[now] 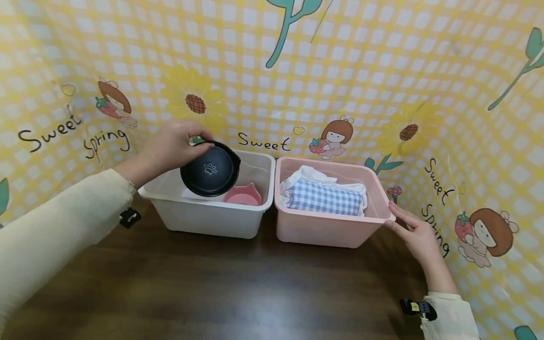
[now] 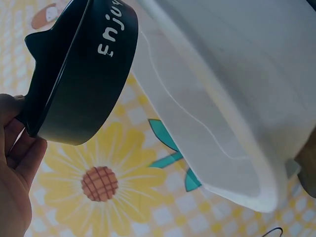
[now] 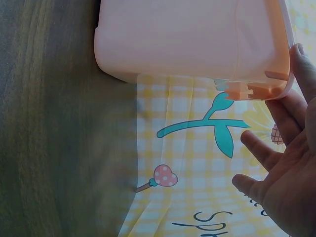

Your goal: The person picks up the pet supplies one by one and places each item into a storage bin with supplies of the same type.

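Note:
My left hand (image 1: 176, 148) pinches the rim of a black cat-eared pet bowl (image 1: 210, 175) with a paw print inside. The bowl is tilted above the white bin (image 1: 208, 218); white "Enjoy" lettering shows on its side (image 2: 94, 74) in the left wrist view. A pink cat-eared bowl (image 1: 243, 195) lies inside that bin, partly hidden by the front wall. To the right stands a pink bin (image 1: 327, 231) holding a blue-and-white checked cloth item (image 1: 325, 196) with a white ruffled edge. My right hand (image 1: 418, 236) holds the pink bin's front right rim corner between thumb and fingers, the other fingers spread.
Both bins stand side by side on a dark wooden table (image 1: 255, 283). A yellow checked sheet (image 1: 263, 94) with flowers and cartoon figures hangs behind them and along the sides. A black strap device (image 1: 418, 308) is on the right wrist, another (image 1: 130, 217) on the left.

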`<state>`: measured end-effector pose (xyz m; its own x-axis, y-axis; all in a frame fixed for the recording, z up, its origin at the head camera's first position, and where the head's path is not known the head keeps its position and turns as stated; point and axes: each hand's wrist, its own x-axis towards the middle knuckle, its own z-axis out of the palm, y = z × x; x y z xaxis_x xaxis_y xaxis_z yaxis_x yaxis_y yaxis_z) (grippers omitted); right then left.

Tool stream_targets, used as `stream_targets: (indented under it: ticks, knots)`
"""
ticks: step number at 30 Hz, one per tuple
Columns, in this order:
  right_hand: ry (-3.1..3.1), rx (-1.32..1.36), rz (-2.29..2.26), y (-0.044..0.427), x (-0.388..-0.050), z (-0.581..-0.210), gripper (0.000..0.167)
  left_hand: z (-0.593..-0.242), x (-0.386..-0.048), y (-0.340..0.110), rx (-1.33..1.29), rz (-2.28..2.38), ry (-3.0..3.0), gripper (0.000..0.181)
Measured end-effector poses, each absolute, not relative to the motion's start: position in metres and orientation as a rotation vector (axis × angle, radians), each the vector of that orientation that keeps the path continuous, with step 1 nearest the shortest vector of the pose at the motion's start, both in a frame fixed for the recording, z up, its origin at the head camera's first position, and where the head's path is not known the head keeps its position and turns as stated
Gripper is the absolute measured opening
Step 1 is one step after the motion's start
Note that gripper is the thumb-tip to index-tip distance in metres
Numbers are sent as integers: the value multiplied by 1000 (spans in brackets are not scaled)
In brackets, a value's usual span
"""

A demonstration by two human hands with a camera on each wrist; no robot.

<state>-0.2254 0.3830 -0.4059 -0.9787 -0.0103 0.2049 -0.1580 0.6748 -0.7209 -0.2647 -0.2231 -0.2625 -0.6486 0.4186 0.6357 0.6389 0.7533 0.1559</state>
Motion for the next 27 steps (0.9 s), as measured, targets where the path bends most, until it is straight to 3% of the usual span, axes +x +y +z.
stream_targets:
  ticks: [27]
  knots:
    - [-2708, 152, 1191, 385, -226, -405, 59, -310, -286, -257, -665, -423, -2686, 8]
